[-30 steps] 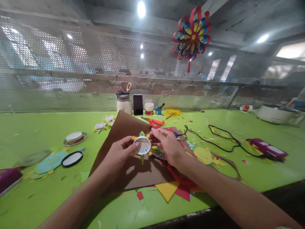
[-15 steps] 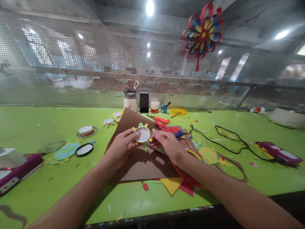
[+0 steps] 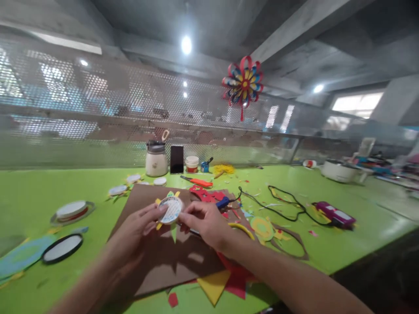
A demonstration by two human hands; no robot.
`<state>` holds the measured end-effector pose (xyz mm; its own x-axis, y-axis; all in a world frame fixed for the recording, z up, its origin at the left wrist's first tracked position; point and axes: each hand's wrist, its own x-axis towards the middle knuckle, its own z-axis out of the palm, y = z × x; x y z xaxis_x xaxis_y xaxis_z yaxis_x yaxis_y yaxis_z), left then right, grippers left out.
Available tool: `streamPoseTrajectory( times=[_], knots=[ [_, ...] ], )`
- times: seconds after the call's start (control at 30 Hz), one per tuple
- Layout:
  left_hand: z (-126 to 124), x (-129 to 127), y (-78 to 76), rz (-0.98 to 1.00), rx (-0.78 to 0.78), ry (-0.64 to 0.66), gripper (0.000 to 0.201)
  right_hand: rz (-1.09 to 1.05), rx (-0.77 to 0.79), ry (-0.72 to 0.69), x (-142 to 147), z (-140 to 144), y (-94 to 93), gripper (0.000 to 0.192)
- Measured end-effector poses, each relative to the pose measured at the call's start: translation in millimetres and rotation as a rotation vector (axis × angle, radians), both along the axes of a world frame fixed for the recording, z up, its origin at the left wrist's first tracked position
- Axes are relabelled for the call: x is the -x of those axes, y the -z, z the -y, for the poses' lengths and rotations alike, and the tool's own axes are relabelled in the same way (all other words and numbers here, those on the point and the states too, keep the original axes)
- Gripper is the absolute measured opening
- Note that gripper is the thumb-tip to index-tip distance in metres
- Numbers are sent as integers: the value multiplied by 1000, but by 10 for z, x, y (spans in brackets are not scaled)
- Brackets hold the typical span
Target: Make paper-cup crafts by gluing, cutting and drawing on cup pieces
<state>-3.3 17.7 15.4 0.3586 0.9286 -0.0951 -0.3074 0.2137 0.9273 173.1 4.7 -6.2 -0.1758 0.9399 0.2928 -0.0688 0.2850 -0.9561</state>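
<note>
A small paper turtle [image 3: 171, 211], with a round white shell specked in blue, yellow legs and green pointed ends, is held up over a brown cardboard sheet [image 3: 150, 257]. My left hand [image 3: 140, 226] is closed on its left side, thumb across the shell. At the turtle's right edge, the fingertips of my right hand [image 3: 206, 224] pinch together; the part between them is mostly hidden. Behind my right hand lies a blue-handled tool [image 3: 222, 202] with a black cord, beside red cut-out paper [image 3: 206, 193].
Left on the green table lie a black-rimmed disc [image 3: 62, 248], a tape roll [image 3: 71, 210] and more paper turtles [image 3: 118, 190]. A bottle [image 3: 156, 160], phone [image 3: 176, 159] and orange cutter [image 3: 199, 182] are behind. A purple box [image 3: 335, 214] ends the cord at right.
The view has swung right and tilted up, so the table things appear further left and lower. Both hands keep hold of the turtle, whose shell is now tilted more.
</note>
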Motion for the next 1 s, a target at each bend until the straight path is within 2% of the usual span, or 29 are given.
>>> streamPoseTrajectory(
  times=[0.13,0.27,0.63,0.83,1.0],
  knots=[
    [-1,34,-16,-25,-6,-45,33,0,-41,-22,24,-25,-29,49],
    [13,47,-25,7,5,-100,30,-31,-48,-44,32,-34,-30,48],
    [29,39,-14,81,58,-18,28,-22,-26,-62,54,-63,49,51],
    [-40,80,-16,67,26,-145,25,58,-44,-22,21,-71,49,51],
    [-72,101,5,62,-8,-256,21,121,-106,117,-88,-68,-32,44]
  ],
)
